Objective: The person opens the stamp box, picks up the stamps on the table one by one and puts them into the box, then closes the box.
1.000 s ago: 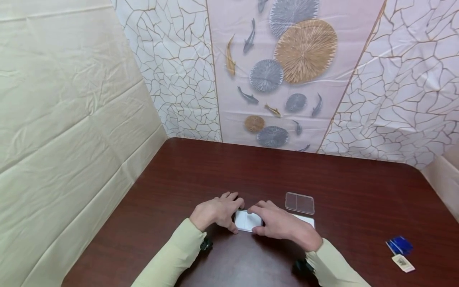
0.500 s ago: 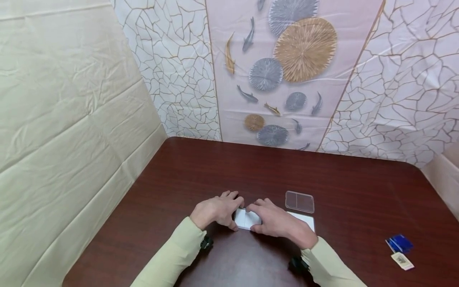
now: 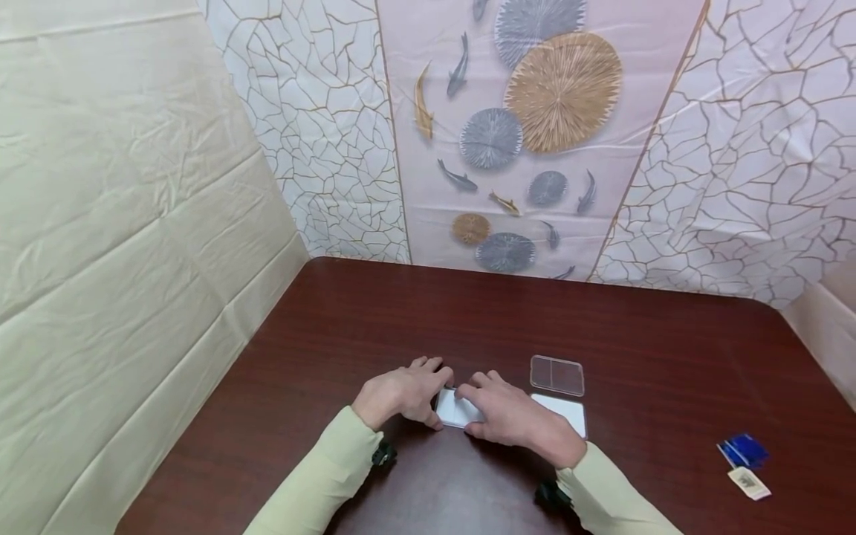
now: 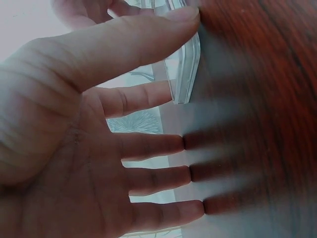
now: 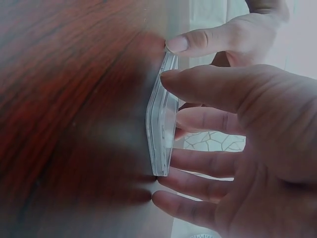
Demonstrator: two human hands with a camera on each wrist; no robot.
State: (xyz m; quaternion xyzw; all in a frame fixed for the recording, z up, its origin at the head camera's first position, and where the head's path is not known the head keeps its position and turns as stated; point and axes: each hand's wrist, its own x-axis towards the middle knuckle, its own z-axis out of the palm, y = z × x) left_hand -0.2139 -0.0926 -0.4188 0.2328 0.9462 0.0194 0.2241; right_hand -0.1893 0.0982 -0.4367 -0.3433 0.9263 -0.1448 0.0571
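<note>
Whitish, perhaps plastic case (image 3: pixel 454 411) between grips (image 3: pixel 406 394) (image 3: pixel 510 416)

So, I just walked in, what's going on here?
A person is holding a flat clear case with white inside on a dark table. The left hand and right hand grip it from either end. I can't tell whether it is fully closed. To the right lie a clear rectangular piece and a white rectangle, partly behind the right forearm. Farther right are some blue pieces and a small pale card.
</note>
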